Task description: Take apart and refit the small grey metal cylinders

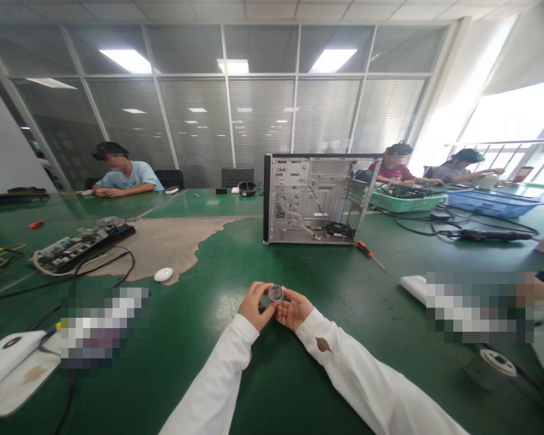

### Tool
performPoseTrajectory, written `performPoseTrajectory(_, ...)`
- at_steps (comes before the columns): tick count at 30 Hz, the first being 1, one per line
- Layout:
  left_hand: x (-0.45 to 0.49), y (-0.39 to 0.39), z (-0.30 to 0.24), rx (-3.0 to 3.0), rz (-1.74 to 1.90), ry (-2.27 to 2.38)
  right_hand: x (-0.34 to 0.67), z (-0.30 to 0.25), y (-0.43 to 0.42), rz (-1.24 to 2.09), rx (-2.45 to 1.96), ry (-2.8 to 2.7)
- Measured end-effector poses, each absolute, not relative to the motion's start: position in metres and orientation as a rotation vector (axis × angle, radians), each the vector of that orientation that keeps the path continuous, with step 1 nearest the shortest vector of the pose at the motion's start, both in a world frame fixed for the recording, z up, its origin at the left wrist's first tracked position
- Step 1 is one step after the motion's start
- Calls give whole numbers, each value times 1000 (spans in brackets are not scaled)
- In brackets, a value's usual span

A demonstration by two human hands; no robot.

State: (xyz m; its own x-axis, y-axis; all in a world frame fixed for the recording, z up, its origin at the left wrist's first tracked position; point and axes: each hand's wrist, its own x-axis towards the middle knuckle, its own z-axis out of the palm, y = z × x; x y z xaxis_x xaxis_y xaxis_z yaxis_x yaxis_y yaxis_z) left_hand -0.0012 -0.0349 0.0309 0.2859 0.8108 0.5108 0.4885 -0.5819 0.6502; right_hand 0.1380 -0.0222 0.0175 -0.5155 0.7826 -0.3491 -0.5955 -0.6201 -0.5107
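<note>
My left hand (252, 304) and my right hand (292, 309) meet over the green table (236, 362), both in white sleeves. Between their fingertips they pinch a small round silver-and-black part (276, 293), held flat side toward me. Both hands are closed on it. Beyond them an open grey computer case (315, 198) stands on its side, its loose wires showing. An orange-handled screwdriver (369, 254) lies just right of the case.
A circuit board with cables (79, 244) and a small white round object (164, 274) lie at left. Green (405, 202) and blue (494, 202) baskets and a black power tool (492, 235) sit at right. Three people sit at the far side. A tape roll (494, 365) lies near right.
</note>
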Motion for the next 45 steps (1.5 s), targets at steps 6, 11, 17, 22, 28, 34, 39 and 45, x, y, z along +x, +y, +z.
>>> performPoseTrajectory(6,1,-33,31,2210,1229,1209,138,17,-21,2140,-744,-467)
performPoseTrajectory(11,0,-31,29,2240,1214,1216,138,15,-20,2142,-773,-505)
performPoseTrajectory(17,-1,-32,28,2284,1180,1234,138,16,-22,2160,-765,-487)
performPoseTrajectory(22,-2,-33,28,2299,1166,1244,139,14,-21,2160,-759,-460)
performPoseTrajectory(28,-1,-32,28,2292,1169,1221,140,15,-21,2151,-755,-441)
performPoseTrajectory(34,0,-34,29,2281,1184,1240,141,19,-24,2159,-749,-463)
performPoseTrajectory(39,0,-34,29,2308,1162,1237,141,18,-24,2193,-732,-497)
performPoseTrajectory(45,-1,-32,27,2323,1135,1254,140,19,-25,2209,-752,-539)
